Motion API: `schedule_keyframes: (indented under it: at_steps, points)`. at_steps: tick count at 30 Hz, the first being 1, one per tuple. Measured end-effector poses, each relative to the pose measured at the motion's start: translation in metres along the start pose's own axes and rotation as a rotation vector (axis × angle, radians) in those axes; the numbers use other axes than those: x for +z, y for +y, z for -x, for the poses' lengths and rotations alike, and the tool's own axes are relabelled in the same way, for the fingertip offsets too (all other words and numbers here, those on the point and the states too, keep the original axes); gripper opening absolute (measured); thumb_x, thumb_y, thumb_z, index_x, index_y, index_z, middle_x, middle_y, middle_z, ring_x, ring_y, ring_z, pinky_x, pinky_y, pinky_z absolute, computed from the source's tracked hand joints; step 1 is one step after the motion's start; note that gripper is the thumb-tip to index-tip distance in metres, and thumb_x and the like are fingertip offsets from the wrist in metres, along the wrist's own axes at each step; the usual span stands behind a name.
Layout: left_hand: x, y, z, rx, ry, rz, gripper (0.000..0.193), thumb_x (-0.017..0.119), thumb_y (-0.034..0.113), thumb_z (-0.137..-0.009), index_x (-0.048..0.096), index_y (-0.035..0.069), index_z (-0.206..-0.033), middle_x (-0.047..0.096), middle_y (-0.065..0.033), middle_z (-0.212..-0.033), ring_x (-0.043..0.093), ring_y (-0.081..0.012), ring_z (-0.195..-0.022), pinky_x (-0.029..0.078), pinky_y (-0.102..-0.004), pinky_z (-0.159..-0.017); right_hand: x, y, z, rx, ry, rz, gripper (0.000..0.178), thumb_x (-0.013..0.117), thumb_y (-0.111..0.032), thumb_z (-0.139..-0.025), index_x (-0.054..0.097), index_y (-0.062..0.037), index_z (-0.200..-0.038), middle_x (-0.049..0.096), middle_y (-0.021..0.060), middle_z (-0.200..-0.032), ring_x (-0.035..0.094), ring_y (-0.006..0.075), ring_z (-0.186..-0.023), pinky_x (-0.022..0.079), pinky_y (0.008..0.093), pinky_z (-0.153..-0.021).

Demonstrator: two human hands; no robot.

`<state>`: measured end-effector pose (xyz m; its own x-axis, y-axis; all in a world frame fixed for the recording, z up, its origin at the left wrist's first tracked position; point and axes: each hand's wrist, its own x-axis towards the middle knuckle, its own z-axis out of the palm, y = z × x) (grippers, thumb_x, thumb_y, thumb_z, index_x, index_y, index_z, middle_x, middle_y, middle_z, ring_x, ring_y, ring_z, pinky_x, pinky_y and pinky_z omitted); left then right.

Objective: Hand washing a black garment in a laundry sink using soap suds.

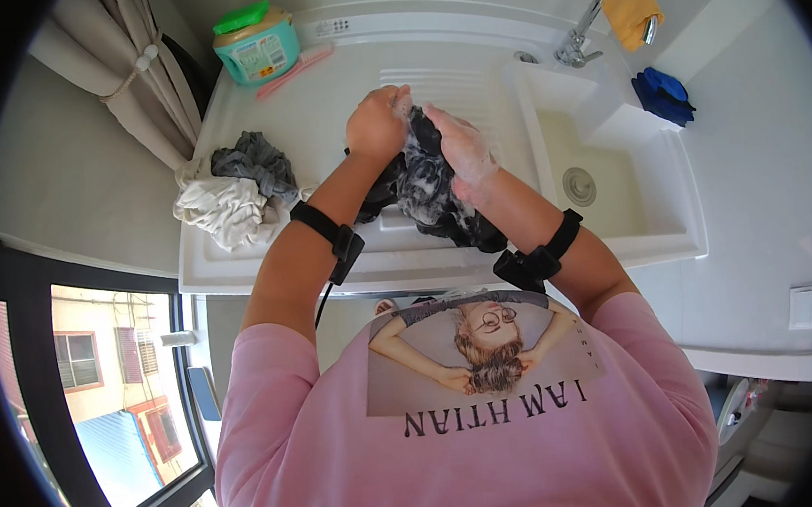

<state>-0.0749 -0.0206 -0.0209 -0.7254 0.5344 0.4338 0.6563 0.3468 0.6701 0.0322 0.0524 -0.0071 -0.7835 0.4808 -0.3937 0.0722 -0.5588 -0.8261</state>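
A black garment (426,181), wet and streaked with white suds, lies bunched on the white washboard sink in front of me. My left hand (380,123) is closed in a fist on the upper part of the cloth. On the other side of the bundle, my right hand (463,146) grips the same dark fabric, with foam over its fingers and wrist; its fingertips are partly hidden. The two hands are close together, a strip of soapy cloth between them. The garment's lower end spreads toward the sink's near edge.
To the left lie a white cloth (219,208) and a dark grey cloth (256,163). A teal tub with a green lid (258,52) and a pink brush-like item (295,70) stand behind. At right are a basin (600,202), faucet (580,48), yellow cloth (632,12) and blue cloth (663,96).
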Motion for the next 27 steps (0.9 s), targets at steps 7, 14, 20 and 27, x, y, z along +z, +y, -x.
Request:
schedule_keyframes:
  at_steps: [7, 14, 20, 27]
  points:
    - [-0.030, -0.013, -0.005, 0.035, -0.033, 0.036, 0.038, 0.053, 0.038, -0.087, 0.043, 0.003, -0.094, 0.051, -0.0144, -0.086, 0.053, -0.0305, -0.079, 0.042, -0.0378, -0.072, -0.059, -0.019, -0.024, -0.532, 0.242, 0.816, 0.041, 0.069, -0.032, -0.074, 0.049, -0.0039, -0.096, 0.050, 0.0101, -0.106, 0.047, 0.0240, -0.102, 0.038, 0.0360, -0.086]
    - [-0.056, -0.022, 0.038, 0.460, -0.267, -0.188, 0.043, 0.074, 0.027, -0.066, 0.048, 0.009, -0.096, 0.049, -0.0097, -0.110, 0.046, -0.0304, -0.106, 0.037, -0.0419, -0.089, -0.042, -0.001, 0.032, -1.031, -0.016, 1.477, 0.043, 0.071, -0.031, -0.065, 0.050, -0.0098, -0.096, 0.050, 0.0107, -0.105, 0.047, 0.0294, -0.102, 0.037, 0.0425, -0.086]
    - [-0.048, -0.027, 0.054, 0.454, -0.497, -0.380, 0.049, 0.073, 0.021, -0.063, 0.052, 0.013, -0.106, 0.051, -0.0078, -0.108, 0.047, -0.0277, -0.107, 0.036, -0.0423, -0.090, -0.043, 0.029, 0.024, -0.969, -0.087, 1.778, 0.041, 0.068, -0.033, -0.067, 0.053, -0.0111, -0.098, 0.051, 0.0081, -0.109, 0.046, 0.0273, -0.107, 0.032, 0.0468, -0.095]
    - [-0.051, -0.034, 0.043, 0.316, -0.403, -0.490, 0.041, 0.059, 0.007, -0.065, 0.052, 0.011, -0.105, 0.059, -0.0100, -0.085, 0.057, -0.0296, -0.080, 0.045, -0.0398, -0.075, -0.058, 0.010, 0.012, -0.866, -0.053, 1.665, 0.018, 0.058, -0.014, -0.072, 0.057, -0.0102, -0.090, 0.062, 0.0106, -0.090, 0.058, 0.0257, -0.091, 0.035, 0.0452, -0.096]
